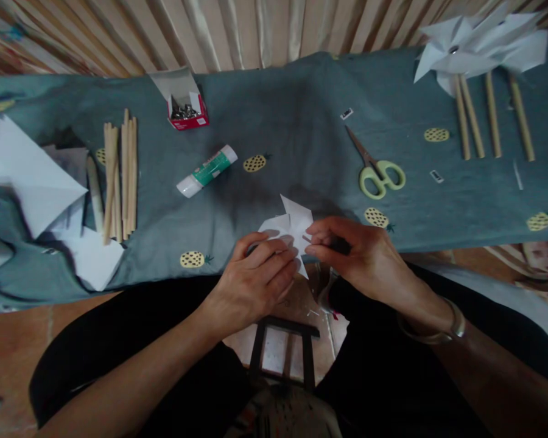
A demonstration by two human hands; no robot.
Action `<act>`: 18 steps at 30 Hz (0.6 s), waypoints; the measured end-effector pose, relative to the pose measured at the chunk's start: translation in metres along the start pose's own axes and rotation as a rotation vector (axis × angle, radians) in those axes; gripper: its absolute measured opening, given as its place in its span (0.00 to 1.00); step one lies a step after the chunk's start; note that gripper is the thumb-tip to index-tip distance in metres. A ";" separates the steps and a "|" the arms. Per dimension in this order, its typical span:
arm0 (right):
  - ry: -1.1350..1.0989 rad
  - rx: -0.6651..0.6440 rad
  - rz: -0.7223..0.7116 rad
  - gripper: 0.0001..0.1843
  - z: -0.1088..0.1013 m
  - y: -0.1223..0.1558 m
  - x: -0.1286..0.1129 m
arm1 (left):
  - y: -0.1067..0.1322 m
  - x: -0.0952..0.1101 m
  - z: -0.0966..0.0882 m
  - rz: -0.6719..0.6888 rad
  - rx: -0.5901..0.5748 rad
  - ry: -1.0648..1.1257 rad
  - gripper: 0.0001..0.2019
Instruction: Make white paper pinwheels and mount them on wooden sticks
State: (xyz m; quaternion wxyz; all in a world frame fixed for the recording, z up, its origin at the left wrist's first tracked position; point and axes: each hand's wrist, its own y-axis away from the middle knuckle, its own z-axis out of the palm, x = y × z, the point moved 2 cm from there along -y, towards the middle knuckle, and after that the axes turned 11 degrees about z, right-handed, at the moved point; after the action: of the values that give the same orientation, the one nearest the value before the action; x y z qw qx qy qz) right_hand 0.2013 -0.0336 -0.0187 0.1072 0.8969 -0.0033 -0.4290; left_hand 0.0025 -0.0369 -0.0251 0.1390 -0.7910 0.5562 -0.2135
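A white paper pinwheel (296,220) with folded, pointed blades is held between my two hands at the table's near edge. My left hand (265,267) lies over its left side, fingers bent and pressed on the paper. At its right side, my right hand (347,240) pinches the paper between thumb and fingertips. Part of the pinwheel is hidden beneath the left fingers. Beyond it, a glue stick (207,171) with a green label lies on the cloth. Scissors (377,170) with light green handles rest to the right, blades pointing away.
An open red and white box (187,112) of small metal pieces stands farther back. Wooden sticks (125,176) and white paper sheets (36,176) lie at left. Finished pinwheels (461,52) on sticks lie at back right. A teal cloth (296,134) covers the table; a pleated curtain (274,30) hangs behind.
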 end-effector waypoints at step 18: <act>0.303 0.064 -0.240 0.11 -0.001 0.000 -0.014 | 0.000 0.002 -0.002 -0.014 0.000 0.020 0.11</act>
State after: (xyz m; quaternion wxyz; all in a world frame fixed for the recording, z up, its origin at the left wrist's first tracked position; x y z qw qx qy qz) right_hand 0.1936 -0.0317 -0.0074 0.0259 0.9482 0.1061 -0.2984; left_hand 0.0025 -0.0389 -0.0229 0.1320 -0.7928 0.5519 -0.2224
